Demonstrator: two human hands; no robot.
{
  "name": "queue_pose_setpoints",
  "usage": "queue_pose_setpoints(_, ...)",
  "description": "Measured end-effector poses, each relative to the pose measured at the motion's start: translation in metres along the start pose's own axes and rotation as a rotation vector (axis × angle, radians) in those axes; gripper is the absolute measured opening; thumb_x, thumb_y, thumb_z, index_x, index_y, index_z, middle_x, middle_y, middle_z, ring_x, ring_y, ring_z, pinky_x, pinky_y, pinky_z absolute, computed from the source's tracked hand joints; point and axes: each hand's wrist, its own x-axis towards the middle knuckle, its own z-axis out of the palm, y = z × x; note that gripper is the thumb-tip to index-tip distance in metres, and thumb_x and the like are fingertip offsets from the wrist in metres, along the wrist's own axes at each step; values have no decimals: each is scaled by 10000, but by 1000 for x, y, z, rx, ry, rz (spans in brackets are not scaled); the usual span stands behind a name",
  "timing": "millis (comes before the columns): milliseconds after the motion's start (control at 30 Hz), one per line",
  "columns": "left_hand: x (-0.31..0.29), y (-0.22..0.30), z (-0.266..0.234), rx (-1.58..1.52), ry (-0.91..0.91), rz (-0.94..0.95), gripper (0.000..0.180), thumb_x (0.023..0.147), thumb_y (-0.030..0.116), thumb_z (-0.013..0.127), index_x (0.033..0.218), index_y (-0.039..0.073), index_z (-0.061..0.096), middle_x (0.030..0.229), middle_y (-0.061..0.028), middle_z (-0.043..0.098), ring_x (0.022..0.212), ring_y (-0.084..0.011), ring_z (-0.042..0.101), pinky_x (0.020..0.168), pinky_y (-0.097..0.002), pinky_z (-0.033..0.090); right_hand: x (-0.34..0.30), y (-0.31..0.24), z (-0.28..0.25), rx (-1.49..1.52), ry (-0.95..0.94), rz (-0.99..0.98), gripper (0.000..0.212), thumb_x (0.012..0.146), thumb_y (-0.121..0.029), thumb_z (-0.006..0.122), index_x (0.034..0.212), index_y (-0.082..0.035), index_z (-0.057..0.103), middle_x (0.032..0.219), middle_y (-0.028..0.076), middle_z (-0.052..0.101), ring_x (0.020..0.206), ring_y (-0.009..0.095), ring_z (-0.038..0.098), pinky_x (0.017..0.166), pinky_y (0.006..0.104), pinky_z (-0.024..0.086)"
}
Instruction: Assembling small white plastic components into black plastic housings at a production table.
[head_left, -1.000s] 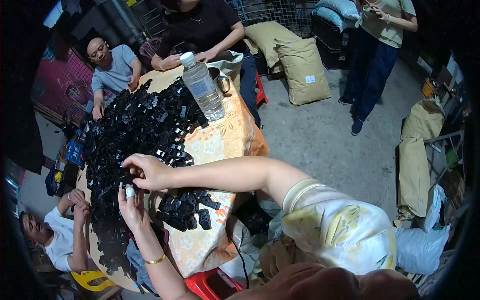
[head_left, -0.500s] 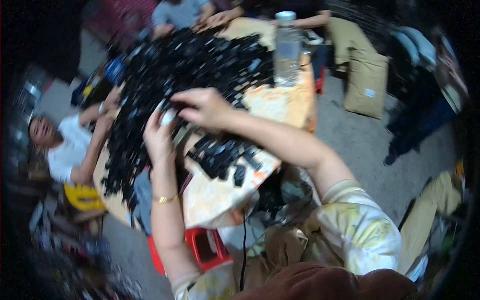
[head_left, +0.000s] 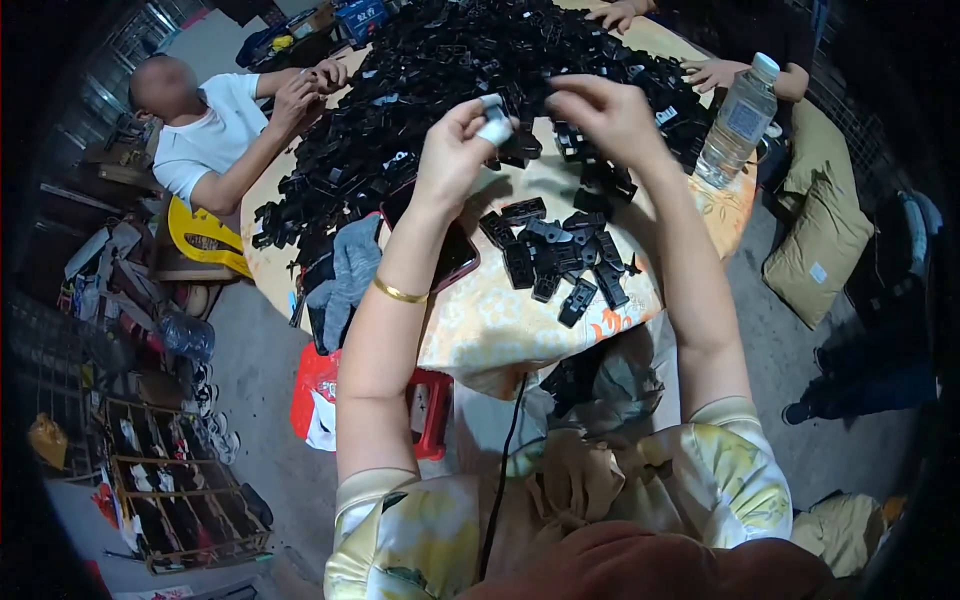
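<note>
My left hand [head_left: 452, 158] is raised over the near side of a large heap of black plastic parts [head_left: 440, 70]. Its thumb and index finger wear white wraps and are pinched together; what lies between them is too small to make out. To its right my right hand [head_left: 612, 122] hangs over the heap, apart from the left. Its fingers are bent and the tips smeared by motion, so a grip cannot be told. Closer to me, a smaller group of black plastic parts [head_left: 560, 250] lies on the patterned tablecloth [head_left: 490, 320].
A phone [head_left: 458, 255] lies under my left forearm, beside a grey glove [head_left: 350, 270]. A clear bottle [head_left: 738, 125] stands at the right. One person [head_left: 215, 135] works at the left; other hands [head_left: 715, 75] rest across the table. A red stool [head_left: 432, 415] is below.
The view has turned and steadied, so the table sits farther right. My hands have moved apart, the right one drawing away from the left.
</note>
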Motion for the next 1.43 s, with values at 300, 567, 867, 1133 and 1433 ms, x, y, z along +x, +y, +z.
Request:
queue_pose_setpoints(300,-25,8,23,742,-648,299,376,720,128,669,1060,4,566,863,-125,626,764,-210,609,700,-303,477,0,8,-37,-569,-734,526,589,518,-206,816,1039,-32,602,967,165,623,884,285,611,720,359,503)
queue_pose_setpoints(567,-9,3,15,538,-492,124,282,788,175,630,1012,5,607,934,-122,641,840,-171,617,748,-297,477,1,55,-5,-532,-255,4,398,662,-133,644,1039,-24,577,895,168,595,848,317,585,779,363,473)
queue_pose_setpoints(867,57,-43,-2,1350,-20,15,305,734,224,655,1016,107,642,939,-192,562,897,-327,554,823,-385,441,10,65,12,-31,13,159,315,781,-124,643,1081,-38,598,982,116,643,804,130,613,724,251,487)
queue_pose_setpoints(1133,65,-52,10,1222,77,131,257,709,201,665,884,23,603,867,-181,599,830,-311,588,757,-380,465,15,76,18,181,243,183,229,766,-161,692,915,-11,605,796,21,617,669,68,548,577,221,473)
queue_pose_setpoints(1433,23,-41,8,329,27,169,269,726,77,677,974,77,571,850,-45,603,835,-121,568,780,-242,447,2,29,34,113,64,-128,249,670,-268,722,775,-48,668,785,133,648,778,234,635,722,333,485)
